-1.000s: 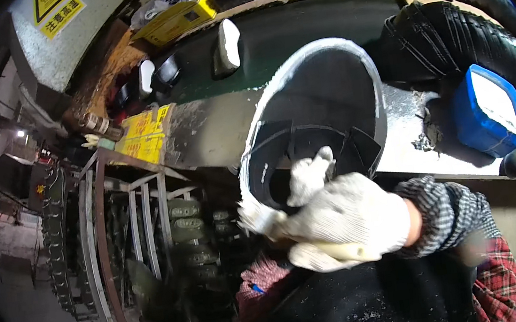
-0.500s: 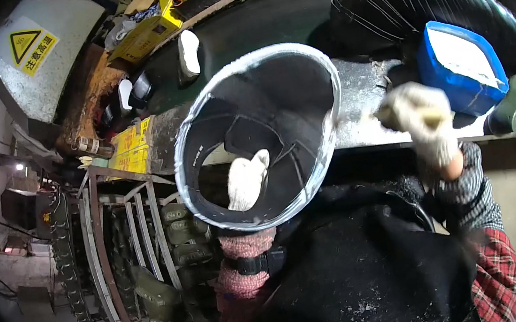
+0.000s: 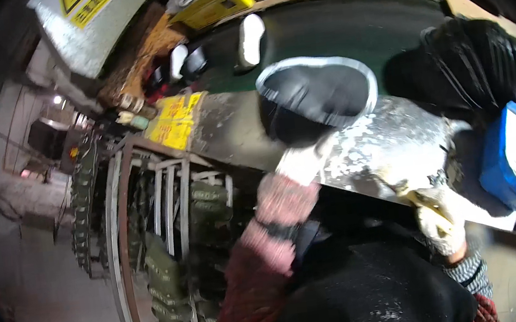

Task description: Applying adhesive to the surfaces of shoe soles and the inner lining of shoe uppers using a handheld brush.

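My left hand (image 3: 301, 165), in a white glove, grips the lower side of a hollow black upper (image 3: 317, 92) with a white-coated rim. The piece is above the metal-topped bench (image 3: 227, 123), tilted so that part of its inside shows. Whether it touches the bench I cannot tell. My right hand (image 3: 441, 222), gloved in white with yellowish stains, is low over the bench's front edge. Its fingers are curled, and what they hold, if anything, is blurred. To its right stands a blue tub (image 3: 493, 161) with white contents.
A dark green belt (image 3: 332, 29) runs behind the bench, with a white-soled shoe (image 3: 251, 39) on it. Black ribbed pieces (image 3: 471, 64) are heaped at right. A metal rack (image 3: 127, 241) with dark green boots (image 3: 164, 275) stands at left, near yellow cardboard (image 3: 177, 119).
The view has shifted. My left hand has moved away from me with the black upper, whose opening has tipped away. My right hand has come down to the bench's front edge.
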Motion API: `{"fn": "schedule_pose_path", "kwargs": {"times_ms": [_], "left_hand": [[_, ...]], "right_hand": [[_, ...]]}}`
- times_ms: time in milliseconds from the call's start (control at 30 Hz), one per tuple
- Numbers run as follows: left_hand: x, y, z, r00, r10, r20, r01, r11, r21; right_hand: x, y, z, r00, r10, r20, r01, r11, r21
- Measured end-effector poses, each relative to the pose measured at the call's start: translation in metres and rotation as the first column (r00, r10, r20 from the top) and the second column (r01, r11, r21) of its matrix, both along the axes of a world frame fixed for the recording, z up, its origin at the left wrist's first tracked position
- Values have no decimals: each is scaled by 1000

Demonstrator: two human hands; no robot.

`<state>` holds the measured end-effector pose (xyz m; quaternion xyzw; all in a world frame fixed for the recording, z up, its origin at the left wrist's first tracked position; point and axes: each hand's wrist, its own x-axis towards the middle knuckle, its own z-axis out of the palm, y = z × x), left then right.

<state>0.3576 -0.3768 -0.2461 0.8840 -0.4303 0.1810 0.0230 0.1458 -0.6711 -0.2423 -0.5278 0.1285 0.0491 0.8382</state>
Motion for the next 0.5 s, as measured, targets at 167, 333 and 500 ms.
{"fn": "schedule_pose_path", "kwargs": {"times_ms": [167,333,500], "left_hand": [[84,-62,22,973,149,-174,-229,608,-760],[-3,17,55,761,-402,-508,-500,135,-856],[-183,220,42,857,316,-406,-325,-280,-903]], "right_hand": [[15,-11,9,890,230,394,189,600,-777],[10,1,5,892,262,368,190,522,-832],[29,41,23,800,480,359,17,581,-814]]}}
